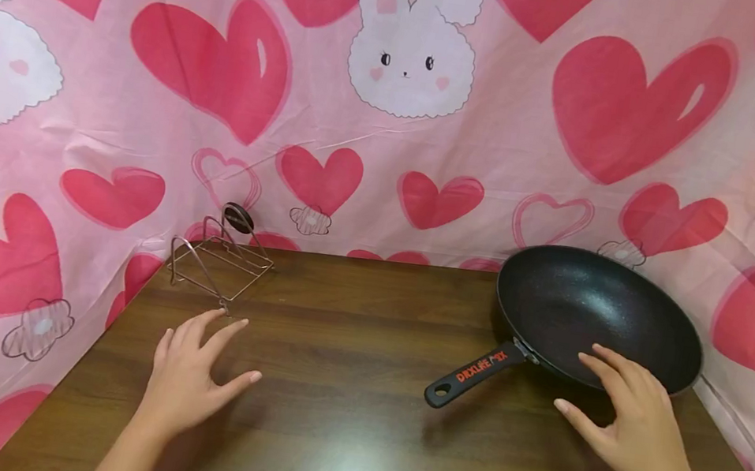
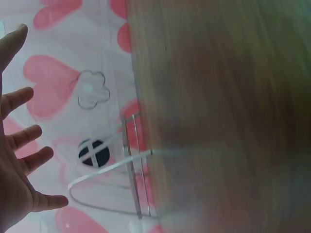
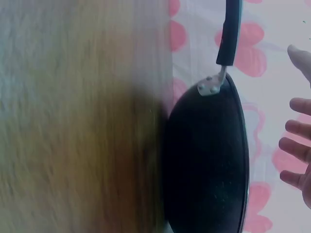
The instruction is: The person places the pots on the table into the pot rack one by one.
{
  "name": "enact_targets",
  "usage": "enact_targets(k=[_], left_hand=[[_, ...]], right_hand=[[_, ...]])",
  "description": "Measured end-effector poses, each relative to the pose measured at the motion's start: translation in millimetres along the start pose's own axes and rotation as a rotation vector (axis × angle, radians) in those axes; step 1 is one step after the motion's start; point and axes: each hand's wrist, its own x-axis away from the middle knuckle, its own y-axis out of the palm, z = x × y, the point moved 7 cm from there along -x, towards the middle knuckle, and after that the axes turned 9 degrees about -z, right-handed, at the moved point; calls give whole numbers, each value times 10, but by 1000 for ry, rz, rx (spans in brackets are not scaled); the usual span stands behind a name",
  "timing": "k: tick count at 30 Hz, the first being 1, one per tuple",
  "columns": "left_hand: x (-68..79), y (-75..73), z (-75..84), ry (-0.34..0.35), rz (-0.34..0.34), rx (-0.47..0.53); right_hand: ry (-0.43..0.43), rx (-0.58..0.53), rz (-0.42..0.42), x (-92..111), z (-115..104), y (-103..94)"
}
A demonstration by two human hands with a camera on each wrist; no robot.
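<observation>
A black frying pan (image 1: 576, 301) sits at the back right of the table, its handle (image 1: 473, 375) with orange lettering pointing toward the front left. My right hand (image 1: 632, 420) hovers over the pan's near edge, fingers spread and holding nothing; in the right wrist view the pan (image 3: 206, 160) and the hand (image 3: 301, 131) show apart. A wire rack (image 1: 219, 262) with a round black piece on it stands at the back left. My left hand (image 1: 190, 378) is in front of the rack, fingers spread, holding nothing; the left wrist view shows the rack (image 2: 131, 165) beyond the hand (image 2: 19, 165).
The brown wooden table (image 1: 343, 390) reaches back to a pink cloth (image 1: 390, 142) with hearts and rabbits, which hangs behind and along both sides. Bare tabletop lies between the rack and the pan handle.
</observation>
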Motion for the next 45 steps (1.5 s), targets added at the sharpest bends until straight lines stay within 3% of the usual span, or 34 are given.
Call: enact_targets(k=[9,18,29,35,42,45], left_hand=[[-132,127,227,61,13,171],[-263,323,528,124,-15,336],[-359,570,701,49,-114,599],[-422,714,835,1,-218,783],[-487,893,1019,-34,-369,1009],[-508,983,1119,-70,-445,1129]], right_hand=[[42,-176,42,32,-40,132],[222,-269,72,79,-59,277],[341,-389,24,70,-57,393],[491,-649,-68,65,-35,518],[590,-1081,-39,79,-24,647],[623,-1214,-35,96,-41,712]])
